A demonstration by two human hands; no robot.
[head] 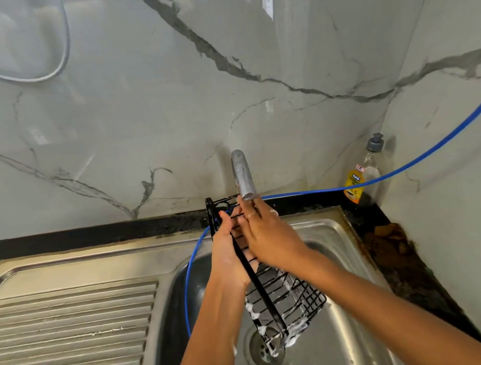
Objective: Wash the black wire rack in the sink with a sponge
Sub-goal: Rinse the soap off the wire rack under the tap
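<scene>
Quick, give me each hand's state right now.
Left hand: grips the black wire rack over the sink.
Right hand: rests on the rack's upper part; what it holds, if anything, cannot be told.

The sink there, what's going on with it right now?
A person is washing a black wire rack over the steel sink. The left hand grips the rack along its side and holds it tilted, with the lower end near the drain. The right hand lies on the rack's upper part, just below the faucet spout. Soap foam clings to the lower wires. No sponge is visible, and no running water shows.
</scene>
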